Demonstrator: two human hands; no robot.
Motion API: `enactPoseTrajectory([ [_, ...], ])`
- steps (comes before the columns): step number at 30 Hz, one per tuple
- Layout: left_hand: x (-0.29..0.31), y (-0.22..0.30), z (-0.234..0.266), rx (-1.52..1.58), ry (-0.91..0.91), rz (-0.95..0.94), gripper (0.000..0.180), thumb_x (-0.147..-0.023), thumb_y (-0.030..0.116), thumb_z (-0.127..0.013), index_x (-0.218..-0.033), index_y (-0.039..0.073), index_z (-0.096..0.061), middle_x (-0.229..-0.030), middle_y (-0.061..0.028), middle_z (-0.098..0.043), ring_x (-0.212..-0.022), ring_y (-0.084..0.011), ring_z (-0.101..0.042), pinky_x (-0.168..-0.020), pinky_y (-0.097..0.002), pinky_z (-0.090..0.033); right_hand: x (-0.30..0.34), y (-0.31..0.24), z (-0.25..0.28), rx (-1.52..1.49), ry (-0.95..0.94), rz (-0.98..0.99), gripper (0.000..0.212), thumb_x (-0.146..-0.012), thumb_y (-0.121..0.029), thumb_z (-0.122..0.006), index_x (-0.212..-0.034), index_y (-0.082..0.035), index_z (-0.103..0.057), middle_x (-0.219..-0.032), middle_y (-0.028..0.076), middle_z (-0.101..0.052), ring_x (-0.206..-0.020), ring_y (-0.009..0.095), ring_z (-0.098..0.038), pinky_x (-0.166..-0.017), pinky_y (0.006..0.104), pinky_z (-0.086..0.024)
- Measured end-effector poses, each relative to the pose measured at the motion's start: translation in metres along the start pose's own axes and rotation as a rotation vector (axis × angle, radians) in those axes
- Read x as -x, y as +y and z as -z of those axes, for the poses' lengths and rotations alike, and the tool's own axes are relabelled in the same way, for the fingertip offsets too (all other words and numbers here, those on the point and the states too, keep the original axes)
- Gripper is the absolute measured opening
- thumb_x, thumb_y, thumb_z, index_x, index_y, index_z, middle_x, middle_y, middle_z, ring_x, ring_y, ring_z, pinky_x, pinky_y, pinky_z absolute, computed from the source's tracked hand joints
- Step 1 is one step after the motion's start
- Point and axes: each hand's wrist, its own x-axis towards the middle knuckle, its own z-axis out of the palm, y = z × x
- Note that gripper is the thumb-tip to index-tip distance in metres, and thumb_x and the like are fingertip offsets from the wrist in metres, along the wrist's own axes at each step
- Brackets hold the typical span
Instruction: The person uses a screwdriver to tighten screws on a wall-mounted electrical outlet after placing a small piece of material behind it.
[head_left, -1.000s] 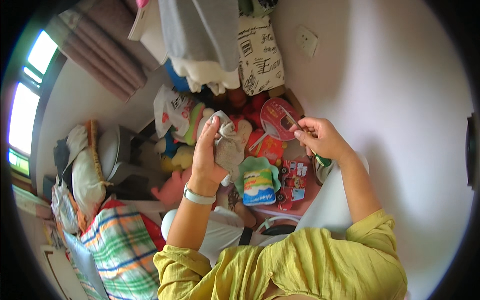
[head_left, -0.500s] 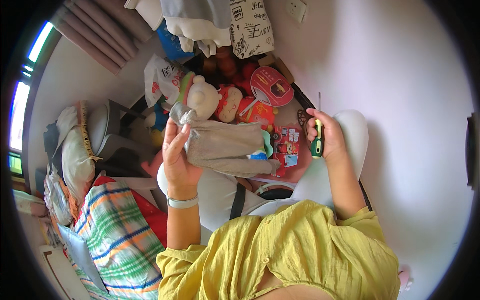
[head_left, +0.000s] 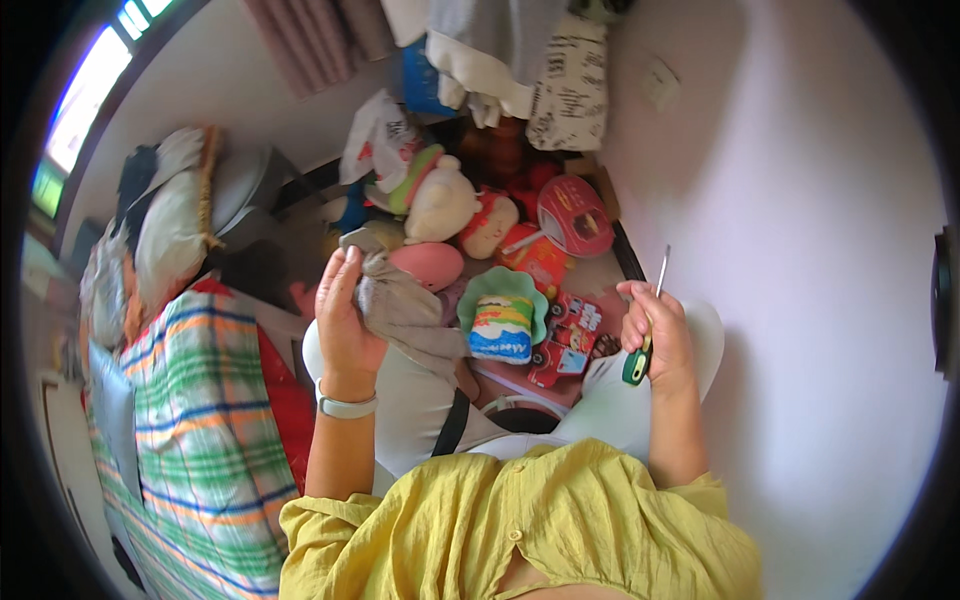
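A bright window glows on your left, near a pleated brown curtain; a pale wall rises on your right.

plaid blanket at left, white plush toy, red fan

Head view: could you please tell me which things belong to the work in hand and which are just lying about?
In hand:
grey cloth, in the left hand
screwdriver, in the right hand

Apparently just lying about:
red fan
green bowl
colourful bundle
white plush toy
plaid cloth
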Motion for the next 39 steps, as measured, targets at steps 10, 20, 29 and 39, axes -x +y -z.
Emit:
enactPoseTrajectory([
  [10, -0.006, 0.007, -0.060, -0.470, 0.055, -0.121, 0.013, -0.092, 0.014, -0.056, -0.100, 0.004, -0.059, -0.085, 0.0015, -0.059, -0.078, -0.0061, -0.055, -0.072, -0.0217, -0.045, -0.041, 0.056, -0.043, 0.546, -0.421, -0.095, 0.024, -0.092, -0.014, -0.053, -0.108, 0.002, -0.061, -0.061, 0.000, -0.056, -0.044, 0.007, -0.050, -0.043, 0.0209, -0.042],
  [20, -0.072, -0.080, -0.002, -0.628, -0.176, 0.272, 0.017, -0.092, 0.018, -0.057, -0.096, 0.001, -0.059, -0.080, 0.0028, -0.057, -0.074, -0.0052, -0.051, -0.068, -0.0202, -0.042, -0.059, 0.245, 0.062, 1.655, -0.638, -0.157, 0.031, -0.073, -0.024, -0.069, -0.100, -0.009, -0.071, -0.087, 0.017, -0.069, -0.078, 0.026, -0.068, -0.072, 0.0356, -0.053],
  [29, -0.094, -0.064, 0.028, -0.427, -0.091, 0.388, 0.020, -0.093, 0.019, -0.056, -0.101, 0.001, -0.057, -0.082, 0.0017, -0.056, -0.075, -0.0061, -0.051, -0.067, -0.0210, -0.043, -0.092, 0.268, 0.060, 1.233, -1.006, -0.921, 0.056, -0.065, -0.019, -0.075, -0.115, -0.002, -0.060, -0.081, 0.007, -0.066, -0.071, 0.022, -0.063, -0.063, 0.0326, -0.050],
  [39, -0.129, -0.074, 0.060, -0.503, -0.023, 0.367, 0.023, -0.094, 0.025, -0.055, -0.097, 0.002, -0.056, -0.074, 0.0027, -0.053, -0.063, -0.0045, -0.046, -0.054, -0.0207, -0.038, -0.094, 0.266, 0.004, 1.854, -1.268, -0.642, 0.088, -0.051, -0.051, -0.081, -0.123, -0.010, -0.052, -0.114, 0.020, -0.062, -0.102, 0.032, -0.062, -0.083, 0.0407, -0.050],
])
